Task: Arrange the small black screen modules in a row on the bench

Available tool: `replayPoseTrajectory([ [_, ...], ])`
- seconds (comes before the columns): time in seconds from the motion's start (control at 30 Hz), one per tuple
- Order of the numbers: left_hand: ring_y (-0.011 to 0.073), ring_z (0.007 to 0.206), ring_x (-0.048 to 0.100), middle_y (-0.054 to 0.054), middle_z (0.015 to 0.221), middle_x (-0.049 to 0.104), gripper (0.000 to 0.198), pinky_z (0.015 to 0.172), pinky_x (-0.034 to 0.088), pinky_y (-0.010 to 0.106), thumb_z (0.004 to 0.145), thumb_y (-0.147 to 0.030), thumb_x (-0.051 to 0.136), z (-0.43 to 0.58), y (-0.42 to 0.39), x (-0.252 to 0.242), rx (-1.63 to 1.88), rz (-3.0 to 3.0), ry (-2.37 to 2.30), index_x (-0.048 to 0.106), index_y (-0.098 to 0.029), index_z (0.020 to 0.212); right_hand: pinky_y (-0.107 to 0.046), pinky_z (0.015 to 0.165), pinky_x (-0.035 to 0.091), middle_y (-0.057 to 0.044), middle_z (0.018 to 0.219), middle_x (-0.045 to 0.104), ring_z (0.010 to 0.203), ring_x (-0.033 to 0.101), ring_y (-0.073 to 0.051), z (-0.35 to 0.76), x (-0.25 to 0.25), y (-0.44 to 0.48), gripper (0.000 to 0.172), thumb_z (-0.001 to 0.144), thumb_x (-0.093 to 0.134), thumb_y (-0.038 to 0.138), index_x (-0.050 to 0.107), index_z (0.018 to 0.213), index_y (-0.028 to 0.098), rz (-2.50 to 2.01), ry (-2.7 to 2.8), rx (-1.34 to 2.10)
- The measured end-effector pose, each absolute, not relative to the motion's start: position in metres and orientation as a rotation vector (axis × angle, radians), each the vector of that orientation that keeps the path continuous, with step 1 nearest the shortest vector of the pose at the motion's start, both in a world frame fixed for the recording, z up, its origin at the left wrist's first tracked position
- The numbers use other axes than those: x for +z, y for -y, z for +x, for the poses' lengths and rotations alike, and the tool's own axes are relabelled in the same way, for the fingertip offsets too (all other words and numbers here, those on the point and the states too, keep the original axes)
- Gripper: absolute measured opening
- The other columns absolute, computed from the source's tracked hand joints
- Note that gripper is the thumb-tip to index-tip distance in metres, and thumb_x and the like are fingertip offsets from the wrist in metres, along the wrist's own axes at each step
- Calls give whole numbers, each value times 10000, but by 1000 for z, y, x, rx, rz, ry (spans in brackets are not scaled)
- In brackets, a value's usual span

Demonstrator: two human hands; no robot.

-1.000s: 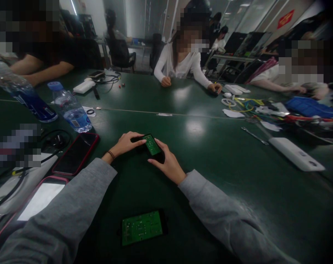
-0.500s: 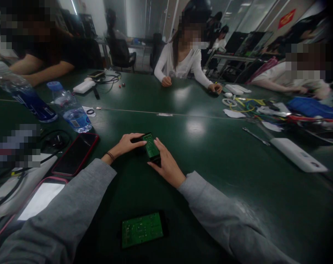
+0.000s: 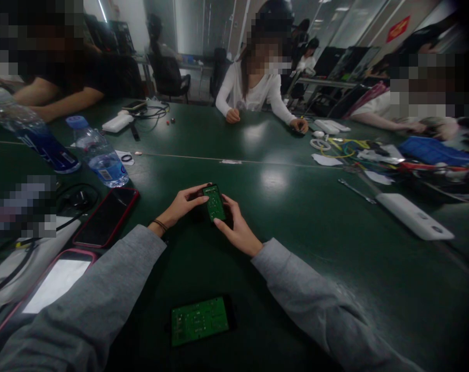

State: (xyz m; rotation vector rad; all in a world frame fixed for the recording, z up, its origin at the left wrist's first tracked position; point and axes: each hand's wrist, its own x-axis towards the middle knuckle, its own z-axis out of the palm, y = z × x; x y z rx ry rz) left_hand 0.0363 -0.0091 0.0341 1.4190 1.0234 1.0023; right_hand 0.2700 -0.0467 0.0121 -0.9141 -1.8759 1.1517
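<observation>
A green circuit board (image 3: 214,205) in a dark frame is held between both hands above the dark green table (image 3: 296,222). My left hand (image 3: 183,205) grips its left edge, thumb on the front face and fingers behind. My right hand (image 3: 240,227) holds the right and lower edge, its thumb at the bottom corner and its other fingers partly hidden behind the board. Nearer to me, a second green circuit board (image 3: 201,320) with a dark edge lies flat on the table.
Phones (image 3: 107,217), cables and two bottles (image 3: 98,152) stand or lie at the left. At the right are a white power strip (image 3: 414,216), a metal tool (image 3: 356,191) and a cable pile with a blue tray (image 3: 436,151). People sit across the table.
The held board has turned more upright. My right thumb has moved from behind its lower end to the front corner, and the right fingers have gone from its front edge to behind it.
</observation>
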Motion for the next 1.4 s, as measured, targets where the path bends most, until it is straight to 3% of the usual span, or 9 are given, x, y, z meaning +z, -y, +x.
replayPoseTrajectory([
  [0.23, 311, 1427, 554, 84, 1563, 578, 690, 1201, 437, 530, 894, -425, 760, 33, 10, 33, 955, 1450, -998, 550, -263, 1531, -596, 1223, 411, -193, 1605, 397, 1473, 444, -343, 268, 11, 48, 918, 980, 682, 544, 150, 1655, 221, -936, 1925, 1120],
  [0.5, 297, 1429, 556, 79, 1551, 591, 673, 1225, 407, 546, 892, -368, 775, 36, 10, 33, 952, 1433, -1002, 559, -253, 1518, -543, 1150, 497, -169, 1434, 560, 1296, 610, -301, 269, 6, 44, 785, 981, 678, 423, 252, 1607, 215, -883, 1825, 1100],
  [0.7, 300, 1429, 555, 89, 1538, 603, 634, 1231, 400, 549, 897, -376, 766, 37, 9, 32, 950, 1486, -1092, 592, -230, 1489, -527, 1169, 485, -136, 1472, 566, 1335, 594, -286, 271, 4, 40, 740, 939, 710, 390, 359, 1573, 239, -912, 1745, 1104],
  [0.8, 292, 1376, 601, 105, 1509, 628, 618, 1218, 420, 536, 896, -380, 767, 35, 7, 27, 963, 1524, -1112, 611, -217, 1472, -525, 1195, 462, -132, 1486, 561, 1381, 559, -290, 274, 6, 36, 718, 905, 722, 344, 409, 1541, 229, -962, 1742, 948],
  [0.97, 256, 1284, 656, 94, 1466, 661, 514, 1163, 479, 508, 947, -385, 698, 30, 4, 19, 972, 1588, -1162, 641, -250, 1440, -597, 1157, 482, -176, 1427, 595, 1316, 607, -347, 280, 11, 30, 667, 876, 672, 211, 438, 1500, 182, -1199, 1763, 489],
  [1.2, 256, 1251, 669, 103, 1429, 683, 476, 1153, 481, 505, 949, -399, 675, 31, 5, 21, 978, 1619, -1179, 679, -225, 1392, -606, 1220, 423, -199, 1599, 448, 1497, 421, -343, 276, 18, 35, 687, 852, 498, -52, 452, 1513, 128, -1250, 2202, 75],
  [1.4, 241, 1206, 677, 131, 1448, 663, 483, 1133, 494, 508, 937, -311, 665, 33, 2, 18, 1036, 1647, -1183, 657, -192, 1405, -618, 1203, 426, -185, 1641, 396, 1519, 385, -350, 267, 18, 39, 609, 965, 502, 31, 448, 1558, 156, -1218, 2273, 34],
])
